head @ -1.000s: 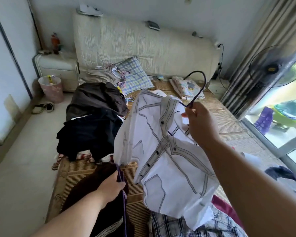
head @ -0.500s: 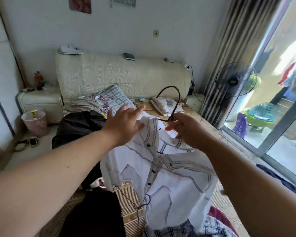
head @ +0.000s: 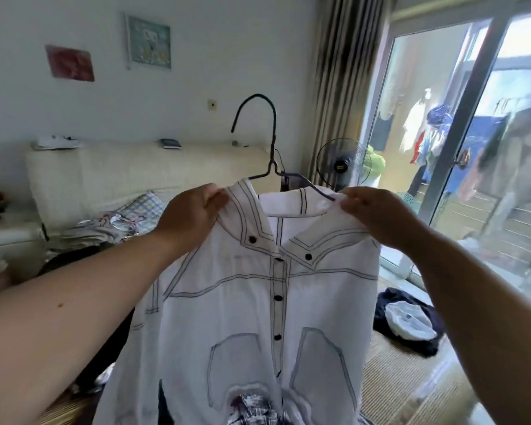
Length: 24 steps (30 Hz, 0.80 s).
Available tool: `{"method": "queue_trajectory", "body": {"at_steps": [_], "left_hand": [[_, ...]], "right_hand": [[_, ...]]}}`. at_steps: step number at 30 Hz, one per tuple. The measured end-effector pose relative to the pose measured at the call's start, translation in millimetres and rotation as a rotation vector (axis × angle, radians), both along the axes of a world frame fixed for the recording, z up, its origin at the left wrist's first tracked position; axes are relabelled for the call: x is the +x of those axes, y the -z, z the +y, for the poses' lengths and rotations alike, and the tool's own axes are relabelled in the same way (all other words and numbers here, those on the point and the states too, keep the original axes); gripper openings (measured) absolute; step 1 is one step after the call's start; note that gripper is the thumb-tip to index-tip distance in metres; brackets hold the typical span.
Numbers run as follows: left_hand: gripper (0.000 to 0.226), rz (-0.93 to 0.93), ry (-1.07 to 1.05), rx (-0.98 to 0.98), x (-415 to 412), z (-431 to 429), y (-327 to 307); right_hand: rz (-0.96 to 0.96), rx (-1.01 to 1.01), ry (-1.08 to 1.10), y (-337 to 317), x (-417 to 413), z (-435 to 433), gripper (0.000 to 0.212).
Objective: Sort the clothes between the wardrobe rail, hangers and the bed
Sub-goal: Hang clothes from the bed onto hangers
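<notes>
White shirt (head: pixel 258 302) on black hanger (head: pixel 272 142), its shoulders pinched between left hand (head: pixel 190 216) and right hand (head: pixel 377 216) fingers

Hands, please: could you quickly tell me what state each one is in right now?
Left hand: closed, pinching the left shoulder of the white shirt.
Right hand: closed, pinching the shirt's right shoulder over the dark hanger.

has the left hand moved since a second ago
Yes. The left hand rose from low over the bed's clothes pile to shoulder level, now gripping the white shirt collar, level with the headboard.
</notes>
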State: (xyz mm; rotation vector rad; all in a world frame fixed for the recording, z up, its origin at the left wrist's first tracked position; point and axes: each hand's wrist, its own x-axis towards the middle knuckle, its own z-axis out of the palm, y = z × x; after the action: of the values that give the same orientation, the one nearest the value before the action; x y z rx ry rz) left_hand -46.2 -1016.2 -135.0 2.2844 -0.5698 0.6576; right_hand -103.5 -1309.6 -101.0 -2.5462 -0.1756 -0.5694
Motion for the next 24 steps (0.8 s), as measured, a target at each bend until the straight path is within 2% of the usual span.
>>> {"method": "queue_trajectory", "body": {"at_steps": [2, 5, 8, 12, 19, 22, 24], "left_hand": [[0.033, 0.01, 0.019, -0.006, -21, -40, -1], [0.033, 0.046, 0.029, -0.033, -54, -100, 2], [0.025, 0.106, 0.013, -0.059, -87, -159, 18], [0.027, 0.203, -0.049, -0.043, -114, -210, 52], [0.02, 0.452, -0.165, -0.044, -133, -227, 129], [0.031, 0.524, -0.226, -0.046, -126, -222, 169], [0.027, 0.586, -0.253, -0.024, -120, -219, 198]], "right_hand": [[-0.07, -0.048, 0.043, -3, -19, -37, 0.024], [-0.076, -0.067, 0.032, -3, -43, -98, 0.024], [-0.025, -0.086, 0.014, 6, -66, -157, 0.025], [0.102, -0.073, -0.046, 30, -77, -206, 0.023], [0.293, -0.04, -0.156, 110, -61, -222, 0.011], [0.361, -0.019, -0.15, 161, -45, -215, 0.014], [0.417, -0.039, -0.142, 198, -32, -209, 0.016]]}}
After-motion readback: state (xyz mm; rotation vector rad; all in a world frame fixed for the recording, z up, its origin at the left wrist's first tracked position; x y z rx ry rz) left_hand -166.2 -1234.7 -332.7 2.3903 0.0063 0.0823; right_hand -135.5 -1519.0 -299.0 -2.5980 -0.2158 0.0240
